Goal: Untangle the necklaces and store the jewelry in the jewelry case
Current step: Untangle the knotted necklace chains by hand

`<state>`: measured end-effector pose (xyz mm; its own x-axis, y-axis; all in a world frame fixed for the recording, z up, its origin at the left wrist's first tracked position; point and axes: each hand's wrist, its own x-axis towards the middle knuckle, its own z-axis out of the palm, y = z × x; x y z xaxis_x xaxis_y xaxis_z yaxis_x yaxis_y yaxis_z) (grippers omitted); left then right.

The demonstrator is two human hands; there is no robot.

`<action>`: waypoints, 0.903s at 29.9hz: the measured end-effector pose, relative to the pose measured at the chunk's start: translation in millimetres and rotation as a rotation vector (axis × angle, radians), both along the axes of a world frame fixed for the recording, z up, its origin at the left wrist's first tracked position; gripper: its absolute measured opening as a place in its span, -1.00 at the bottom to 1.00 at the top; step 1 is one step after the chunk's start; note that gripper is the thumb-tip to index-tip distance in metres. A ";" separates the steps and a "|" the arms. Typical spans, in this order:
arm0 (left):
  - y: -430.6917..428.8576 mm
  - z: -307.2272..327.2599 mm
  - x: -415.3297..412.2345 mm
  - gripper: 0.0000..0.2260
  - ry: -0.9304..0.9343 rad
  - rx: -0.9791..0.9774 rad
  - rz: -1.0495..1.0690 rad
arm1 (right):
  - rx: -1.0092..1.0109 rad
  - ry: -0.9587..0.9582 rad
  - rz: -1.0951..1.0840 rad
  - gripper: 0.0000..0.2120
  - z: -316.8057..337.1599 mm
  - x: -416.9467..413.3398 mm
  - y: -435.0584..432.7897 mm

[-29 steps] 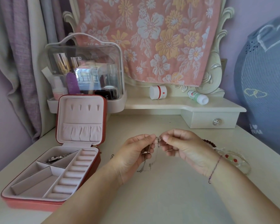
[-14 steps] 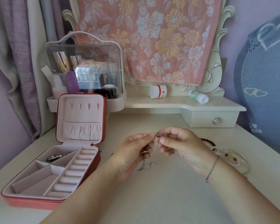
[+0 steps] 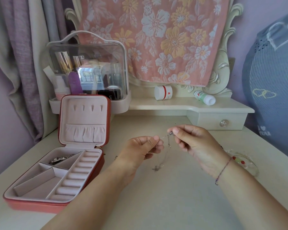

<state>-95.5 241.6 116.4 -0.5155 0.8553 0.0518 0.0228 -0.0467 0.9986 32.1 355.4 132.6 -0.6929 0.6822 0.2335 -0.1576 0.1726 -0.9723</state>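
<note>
Over the middle of the dressing table, my left hand point(image 3: 145, 146) and my right hand point(image 3: 192, 140) both pinch a thin silver necklace chain point(image 3: 168, 143). A small tangle sits at my right fingertips, and the chain hangs down with its end point(image 3: 156, 168) touching the tabletop. The red jewelry case point(image 3: 56, 205) stands open at the left, lid upright, pink lining inside. A silver piece of jewelry point(image 3: 61, 159) lies in its back compartment. Beaded bracelets point(image 3: 241, 161) lie on the table behind my right wrist, partly hidden.
A clear cosmetics box point(image 3: 88, 72) stands behind the case. A white jar point(image 3: 163, 92) and a small bottle point(image 3: 204, 97) lie on the raised shelf above a little drawer point(image 3: 221, 123). A blue cushion point(image 3: 273, 80) fills the right side.
My hands have drawn apart, the right one rising, so a short stretch of chain now runs taut between them. The hanging end has lifted slightly.
</note>
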 end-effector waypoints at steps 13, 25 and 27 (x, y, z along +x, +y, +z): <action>-1.3 10.1 -8.3 -0.64 -0.406 0.157 0.021 | -0.208 0.117 -0.016 -0.83 5.3 2.9 3.7; -0.4 8.0 -8.1 -0.64 -0.454 0.132 0.023 | -0.356 0.202 -0.004 -0.82 7.8 3.0 -0.3; -0.4 8.2 -9.0 -0.64 -0.482 0.133 0.027 | -0.359 0.197 -0.011 -0.82 8.1 2.9 -1.9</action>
<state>-104.5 241.2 124.6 -0.5293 0.8437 -0.0895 -0.4367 -0.1805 0.8813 35.0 353.6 140.7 -0.6512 0.7514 0.1064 -0.3469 -0.1700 -0.9224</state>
